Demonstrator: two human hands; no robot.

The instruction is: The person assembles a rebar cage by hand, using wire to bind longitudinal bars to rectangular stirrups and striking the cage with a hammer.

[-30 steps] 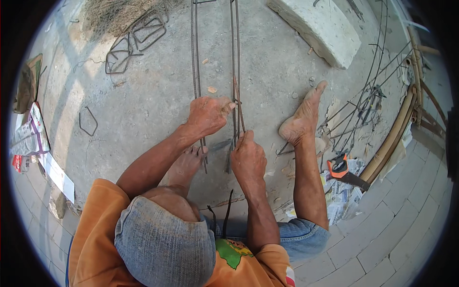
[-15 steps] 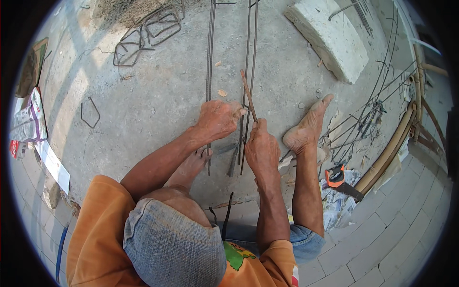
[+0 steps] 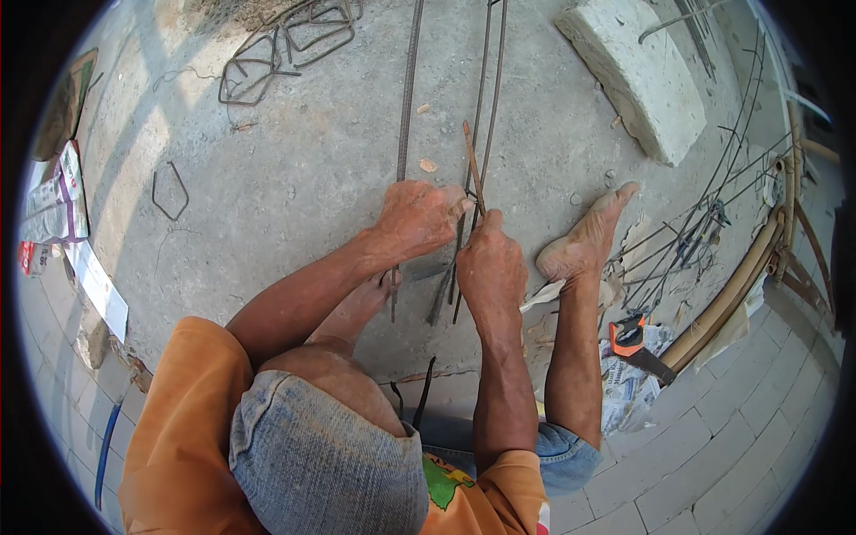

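Note:
Long steel reinforcing bars run away from me over the concrete, a left bar (image 3: 407, 98) and a right pair (image 3: 496, 98). My left hand (image 3: 421, 217) is closed, its fingertips against the right pair where a short cross piece shows. What it grips is hidden by the fingers. Just right of it, my right hand (image 3: 492, 267) is wrapped round a rusty rod (image 3: 473, 159). The rod points away from me, leaning slightly left across the right pair. My bare feet rest on either side of the bars.
Bent steel stirrups (image 3: 321, 40) lie at the far left, with a single stirrup (image 3: 169, 192) nearer. A concrete block (image 3: 637, 80) sits far right. An orange-handled handsaw (image 3: 629, 337) lies by my right leg, beside bamboo poles (image 3: 727, 294) and tangled thin bars (image 3: 704, 223).
The rod in my right hand stands slightly more upright in the picture. Both hands remain at the same spot on the bars, while the whole view has shifted a little.

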